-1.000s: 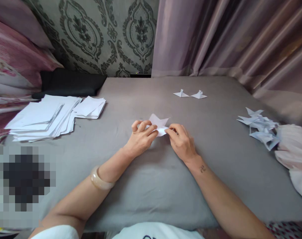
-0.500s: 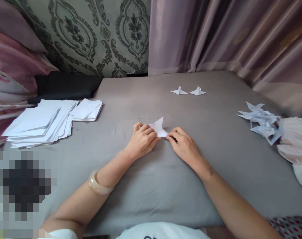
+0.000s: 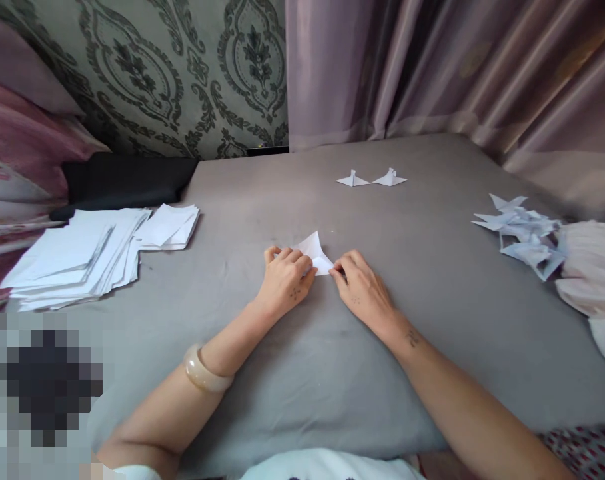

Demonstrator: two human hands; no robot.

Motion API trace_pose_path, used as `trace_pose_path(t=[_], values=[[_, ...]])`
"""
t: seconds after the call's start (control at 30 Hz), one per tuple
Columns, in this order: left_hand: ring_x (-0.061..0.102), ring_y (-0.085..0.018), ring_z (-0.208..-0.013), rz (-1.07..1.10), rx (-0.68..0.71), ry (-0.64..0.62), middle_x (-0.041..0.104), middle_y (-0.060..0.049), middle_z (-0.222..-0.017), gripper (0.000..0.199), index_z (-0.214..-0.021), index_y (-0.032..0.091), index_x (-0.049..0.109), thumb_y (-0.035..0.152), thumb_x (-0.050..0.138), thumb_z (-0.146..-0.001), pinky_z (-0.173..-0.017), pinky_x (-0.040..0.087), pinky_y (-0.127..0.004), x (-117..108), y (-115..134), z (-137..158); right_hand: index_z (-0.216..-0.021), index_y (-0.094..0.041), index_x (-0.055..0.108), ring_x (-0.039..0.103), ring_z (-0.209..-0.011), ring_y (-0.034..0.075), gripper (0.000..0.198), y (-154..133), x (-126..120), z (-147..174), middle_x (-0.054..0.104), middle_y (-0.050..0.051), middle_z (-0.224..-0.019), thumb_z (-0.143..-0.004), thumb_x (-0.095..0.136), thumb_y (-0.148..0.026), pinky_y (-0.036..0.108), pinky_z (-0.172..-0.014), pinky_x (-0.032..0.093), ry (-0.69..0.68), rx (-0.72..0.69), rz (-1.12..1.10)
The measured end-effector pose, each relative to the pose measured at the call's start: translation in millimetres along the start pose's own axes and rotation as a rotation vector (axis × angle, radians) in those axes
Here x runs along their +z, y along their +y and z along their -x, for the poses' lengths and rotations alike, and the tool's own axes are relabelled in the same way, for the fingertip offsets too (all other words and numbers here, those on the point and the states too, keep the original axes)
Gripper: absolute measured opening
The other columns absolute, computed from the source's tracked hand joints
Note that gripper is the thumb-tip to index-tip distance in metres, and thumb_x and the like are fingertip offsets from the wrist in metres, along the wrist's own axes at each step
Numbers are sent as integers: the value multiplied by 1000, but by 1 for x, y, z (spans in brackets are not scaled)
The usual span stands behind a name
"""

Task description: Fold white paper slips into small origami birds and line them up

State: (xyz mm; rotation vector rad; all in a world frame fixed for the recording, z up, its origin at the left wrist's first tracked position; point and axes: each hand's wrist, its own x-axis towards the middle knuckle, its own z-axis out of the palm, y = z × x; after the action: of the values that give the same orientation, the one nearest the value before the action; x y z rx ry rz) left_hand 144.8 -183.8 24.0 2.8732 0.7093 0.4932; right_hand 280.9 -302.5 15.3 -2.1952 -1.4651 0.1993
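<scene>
A partly folded sheet of white paper [image 3: 314, 249] lies on the grey cloth between my two hands, one pointed flap standing up at the back. My left hand [image 3: 285, 275] covers its left part, with fingers curled and closed on it. The right-hand corner is pinched between the thumb and fingertips of my right hand [image 3: 361, 288]. What the left fingertips do beneath the knuckles is hidden.
Stacks of white paper [image 3: 77, 257] and smaller sheets [image 3: 168, 225] lie at the left, before a black folded item [image 3: 127, 179]. Two folded paper figures [image 3: 353, 179] stand at the back. Several more paper figures [image 3: 520, 230] are heaped at the right beside pale bunched fabric [image 3: 590, 260].
The view has shifted slightly. The paper's raised flap looks wider and leans further left, and my right hand has come a little closer to my left. Both hands keep their hold.
</scene>
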Motion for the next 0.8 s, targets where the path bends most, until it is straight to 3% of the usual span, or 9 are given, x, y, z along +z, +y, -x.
trace_pose_path(t=[0.17, 0.3, 0.5, 0.63, 0.8], values=[[59, -21, -84, 6, -5, -26, 68, -4, -82, 17, -81, 19, 63, 28, 51, -89, -89, 28, -43, -1, 0, -1, -85, -20, 56, 56, -70, 14, 7, 9, -9, -3, 58, 5, -95, -87, 49, -19, 27, -67, 44, -42, 62, -117], [59, -21, -84, 11, -6, -26, 68, -4, -82, 17, -81, 19, 63, 28, 52, -89, -90, 28, -44, -1, -1, -2, -86, -20, 58, 58, -71, 14, 13, 8, -14, -3, 61, 3, -87, -83, 48, -12, 27, -68, 44, 11, 78, -197], [59, -20, -82, 11, 0, -2, 68, -4, -81, 18, -80, 19, 63, 28, 51, -89, -88, 28, -43, 1, -1, -1, -93, -21, 61, 60, -87, 15, 26, -2, -7, 3, 64, 4, -94, -86, 40, -6, 27, -79, 45, 77, -145, -294], [59, -20, -82, 27, -1, -4, 68, -4, -81, 18, -80, 19, 63, 28, 51, -89, -88, 28, -43, 2, -1, 0, -97, -20, 62, 59, -96, 18, 31, -3, -2, 6, 65, 6, -100, -88, 37, -4, 30, -85, 46, 16, -222, -221], [58, -19, -82, 70, -18, -12, 68, -3, -82, 18, -82, 19, 63, 31, 52, -90, -88, 27, -43, 0, -4, 2, -96, -19, 63, 58, -100, 20, 32, -11, -7, 10, 65, 8, -102, -89, 37, -3, 32, -86, 47, -50, -199, -71]])
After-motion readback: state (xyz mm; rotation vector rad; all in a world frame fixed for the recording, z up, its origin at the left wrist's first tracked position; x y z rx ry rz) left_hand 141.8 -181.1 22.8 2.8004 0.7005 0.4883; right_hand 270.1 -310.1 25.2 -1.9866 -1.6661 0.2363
